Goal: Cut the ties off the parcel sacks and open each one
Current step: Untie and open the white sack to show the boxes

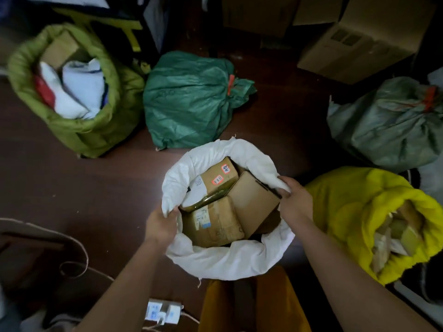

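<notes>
A white sack [230,259] stands open on the floor in front of me, its rim rolled down, with cardboard parcels [215,221] showing inside. My left hand [161,225] grips the rim on the left side. My right hand [296,200] grips the rim on the right side. Behind it lies a dark green sack [189,101], its neck closed by an orange tie [230,84]. At the right lies a grey-green sack [388,130], closed by another orange tie [429,98]. No cutting tool is visible.
An open olive-green sack [79,130] with white parcels stands at the back left. An open yellow sack [354,212] sits at the right. Cardboard boxes [364,41] line the back. A white power strip [163,312] and cords lie by my feet on the dark floor.
</notes>
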